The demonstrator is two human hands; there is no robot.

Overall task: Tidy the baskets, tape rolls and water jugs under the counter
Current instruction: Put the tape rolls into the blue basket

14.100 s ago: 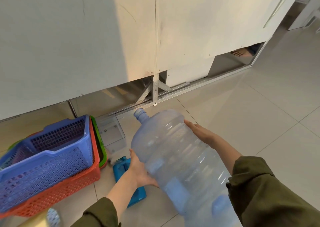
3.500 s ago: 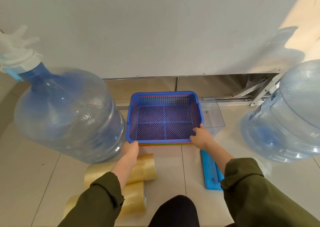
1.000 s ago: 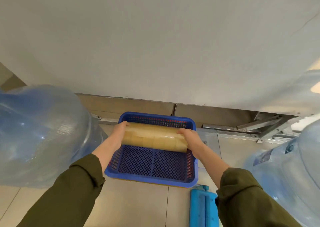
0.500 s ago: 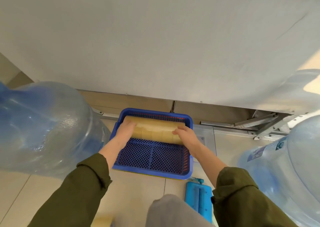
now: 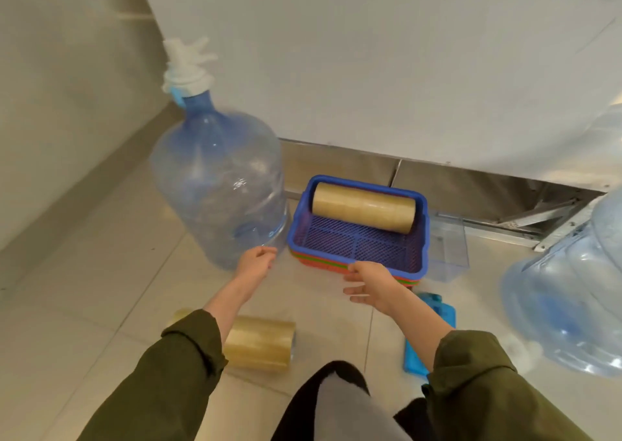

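Observation:
A blue mesh basket (image 5: 356, 252) tops a stack of red and green baskets at the foot of the counter. A long stick of tan tape rolls (image 5: 363, 211) lies across its far end. Another tape stick (image 5: 259, 343) lies on the floor under my left forearm. One clear blue water jug (image 5: 218, 184) stands upright to the left of the baskets, with a white pump on its neck. A second jug (image 5: 568, 289) stands at the right edge. My left hand (image 5: 254, 265) and my right hand (image 5: 370, 282) hover empty just in front of the baskets, fingers relaxed.
The white counter panel (image 5: 370, 70) rises behind, with a low gap and metal braces (image 5: 525, 218) beneath. A clear plastic box (image 5: 449, 248) sits right of the baskets. A flat blue object (image 5: 434, 333) lies on the tiles under my right forearm. A wall (image 5: 67, 70) closes the left side.
Both hands let go of the tape stick, which now rests in the blue basket, and drew back toward me. The view pulled back and swung left.

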